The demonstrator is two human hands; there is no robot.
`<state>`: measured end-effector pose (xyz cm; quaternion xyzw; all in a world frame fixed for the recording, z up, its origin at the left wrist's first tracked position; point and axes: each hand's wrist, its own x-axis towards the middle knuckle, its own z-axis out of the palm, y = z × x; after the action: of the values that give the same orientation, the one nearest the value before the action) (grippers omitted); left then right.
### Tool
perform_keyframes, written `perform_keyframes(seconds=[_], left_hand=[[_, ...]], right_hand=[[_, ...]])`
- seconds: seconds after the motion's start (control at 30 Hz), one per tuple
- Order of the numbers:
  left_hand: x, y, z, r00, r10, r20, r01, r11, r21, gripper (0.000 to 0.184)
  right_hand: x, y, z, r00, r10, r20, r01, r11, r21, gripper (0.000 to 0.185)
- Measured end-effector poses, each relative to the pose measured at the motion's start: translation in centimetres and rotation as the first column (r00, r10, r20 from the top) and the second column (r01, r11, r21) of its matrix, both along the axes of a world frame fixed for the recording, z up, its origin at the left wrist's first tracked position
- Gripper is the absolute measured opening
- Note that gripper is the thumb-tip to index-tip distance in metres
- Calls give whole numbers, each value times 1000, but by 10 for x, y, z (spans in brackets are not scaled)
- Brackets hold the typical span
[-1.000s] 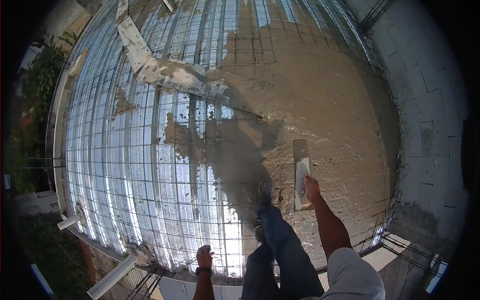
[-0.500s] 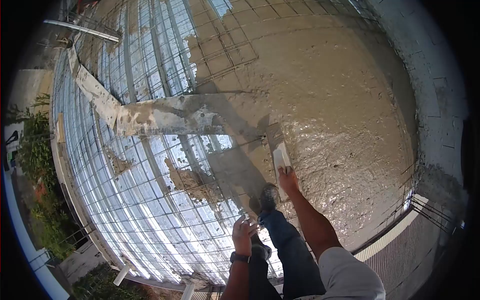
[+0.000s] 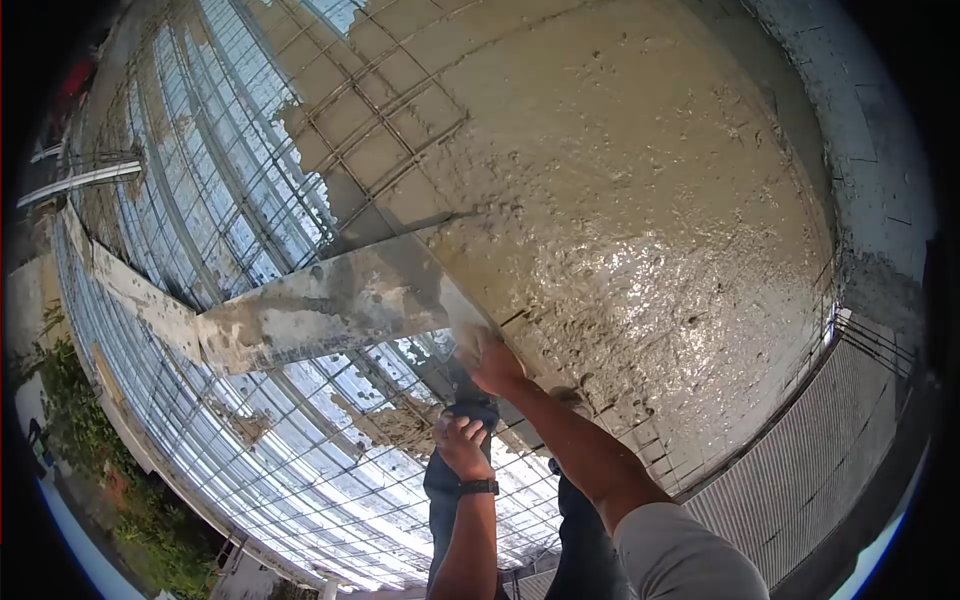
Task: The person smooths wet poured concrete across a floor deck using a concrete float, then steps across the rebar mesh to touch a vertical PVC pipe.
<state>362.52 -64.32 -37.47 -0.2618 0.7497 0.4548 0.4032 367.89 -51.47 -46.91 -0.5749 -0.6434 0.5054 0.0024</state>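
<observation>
My right hand (image 3: 490,362) is wrapped round a long, flat, pale trowel (image 3: 458,304), slightly smeared by motion. Its blade points up and left, where the wet concrete (image 3: 620,200) meets the flat board-like strip (image 3: 330,300). My left hand (image 3: 462,447), with a dark watch (image 3: 478,487) on the wrist, hangs in front of my leg. Its fingers are loosely bent and a little apart, with nothing seen in them. The concrete is rough and shiny to the right of the trowel.
Steel mesh (image 3: 385,118) lies over shiny ribbed metal decking (image 3: 270,480) on the left, partly covered by concrete. A grey block wall (image 3: 870,150) borders the right side. Corrugated sheeting (image 3: 800,490) lies at lower right. Greenery (image 3: 110,480) shows beyond the deck's left edge.
My right hand and the trowel have moved left, off the wet concrete towards the strip. My left hand has shifted slightly left and its fingers have bent more. My legs and the view have shifted.
</observation>
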Motion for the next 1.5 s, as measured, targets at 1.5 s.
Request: perform_keyframes(seconds=[1.5], left_hand=[[36, 43, 7, 873, -480, 92, 482, 876, 1, 41]], right_hand=[[73, 33, -62, 978, -208, -3, 207, 974, 88, 50]])
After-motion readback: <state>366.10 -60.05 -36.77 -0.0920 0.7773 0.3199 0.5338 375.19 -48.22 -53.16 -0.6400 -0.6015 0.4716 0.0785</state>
